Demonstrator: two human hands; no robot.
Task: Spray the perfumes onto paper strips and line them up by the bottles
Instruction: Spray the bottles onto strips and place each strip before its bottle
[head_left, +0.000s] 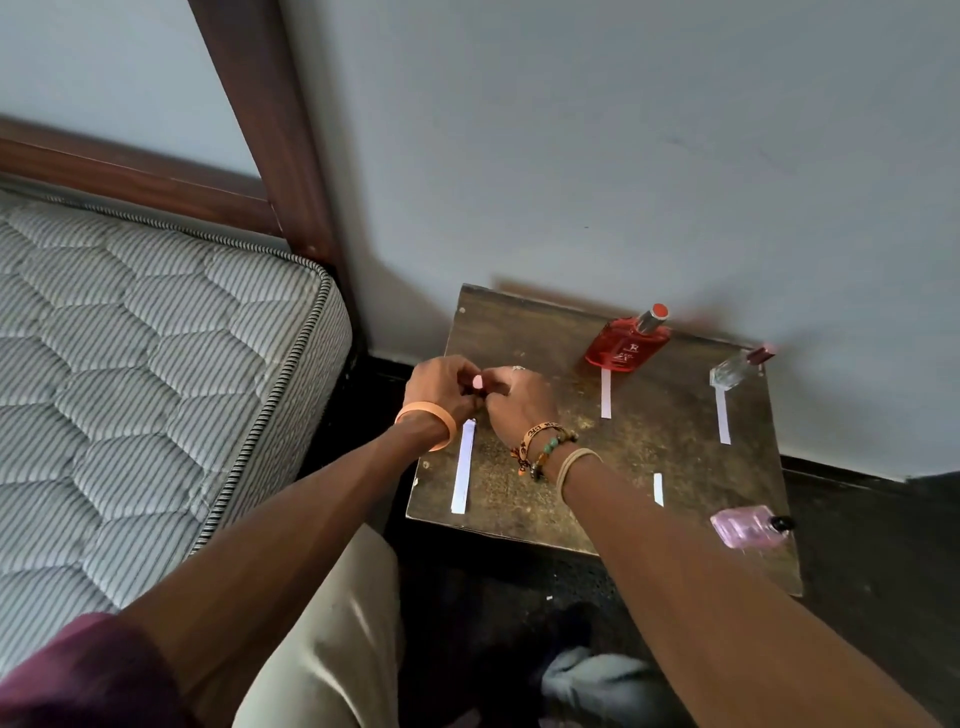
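Maroon sleeve (78, 670), orange left wristband (431, 415), beaded bracelets (545, 447) and tan band (576, 462) on right wrist, beige trousers (332, 639)

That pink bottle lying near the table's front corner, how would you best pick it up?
Probably by its wide body, from above, fingers across the two long edges. The pink bottle lies flat, face up, with its small black cap pointing right, too little to hold.

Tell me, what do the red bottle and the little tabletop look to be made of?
Red bottle: seemingly clear glass or hard plastic holding red liquid, glossy, with a shiny metallic collar. Tabletop: probably wood, dark, matte and worn, with mottled pale patches.
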